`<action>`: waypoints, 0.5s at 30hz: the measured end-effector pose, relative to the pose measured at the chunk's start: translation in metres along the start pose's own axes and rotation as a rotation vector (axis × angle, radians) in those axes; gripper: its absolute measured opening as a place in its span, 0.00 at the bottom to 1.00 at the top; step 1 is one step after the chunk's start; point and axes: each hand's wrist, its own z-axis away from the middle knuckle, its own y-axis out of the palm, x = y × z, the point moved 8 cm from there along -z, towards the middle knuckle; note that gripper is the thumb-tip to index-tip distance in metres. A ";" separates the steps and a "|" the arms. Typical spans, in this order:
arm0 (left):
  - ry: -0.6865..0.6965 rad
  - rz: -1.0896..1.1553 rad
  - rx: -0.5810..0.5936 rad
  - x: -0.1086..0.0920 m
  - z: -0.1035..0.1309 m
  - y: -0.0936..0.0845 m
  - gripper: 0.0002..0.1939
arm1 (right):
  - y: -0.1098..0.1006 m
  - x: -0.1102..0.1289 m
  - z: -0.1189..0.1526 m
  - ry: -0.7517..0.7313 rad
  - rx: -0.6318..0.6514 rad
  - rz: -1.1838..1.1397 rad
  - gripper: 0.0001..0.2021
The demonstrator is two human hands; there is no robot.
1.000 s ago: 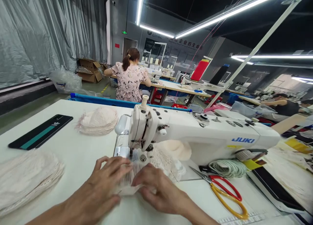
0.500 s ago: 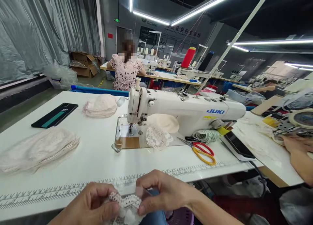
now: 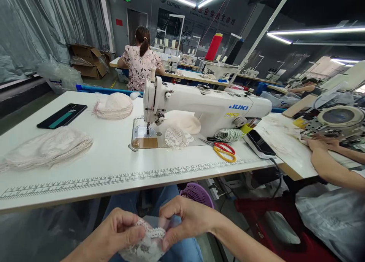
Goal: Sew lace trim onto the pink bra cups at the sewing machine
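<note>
Between my two hands, over my lap and in front of the table edge, is a piece of white lace with a scalloped trim along its top. My left hand pinches its left side between thumb and fingers. At the right side, my right hand grips the lace and sheer fabric the same way. Beyond the hands stands a white sewing machine. Another lace piece lies by its needle plate, with a cream cup-shaped piece behind it.
Lace stacks and cream cups lie left, near a dark flat case. Scissors, a cord coil and a phone lie right. A purple basket sits below. A co-worker's arms work at right.
The view has tipped downward, so the table appears higher and more of my lap and the basket show. Both hands keep hold of the lace, now seen farther below the table edge.
</note>
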 end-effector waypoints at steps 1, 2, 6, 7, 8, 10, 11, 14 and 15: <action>-0.007 -0.027 -0.004 0.004 0.000 0.000 0.22 | 0.002 -0.005 0.001 0.009 -0.021 0.004 0.22; -0.011 -0.050 -0.009 0.009 0.000 0.000 0.23 | 0.004 -0.010 0.001 0.019 -0.040 0.004 0.23; -0.036 -0.048 -0.039 0.024 0.000 -0.001 0.24 | 0.014 -0.026 0.000 0.029 -0.056 -0.002 0.22; -0.057 -0.037 -0.058 0.028 0.000 -0.001 0.24 | 0.016 -0.028 -0.001 0.026 -0.049 0.001 0.22; -0.084 -0.027 -0.082 0.032 0.000 -0.002 0.24 | 0.017 -0.030 -0.001 0.025 -0.041 0.001 0.22; -0.148 -0.015 -0.130 0.039 0.002 -0.004 0.23 | 0.020 -0.033 0.000 0.030 -0.003 -0.034 0.21; -0.178 -0.005 -0.149 0.042 0.004 -0.004 0.22 | 0.022 -0.034 0.001 0.035 0.026 -0.071 0.20; -0.224 0.043 -0.167 0.049 0.009 -0.005 0.20 | 0.025 -0.040 0.006 0.050 0.106 -0.208 0.20; -0.232 0.067 -0.162 0.051 0.011 -0.005 0.19 | 0.026 -0.043 0.008 0.054 0.122 -0.244 0.19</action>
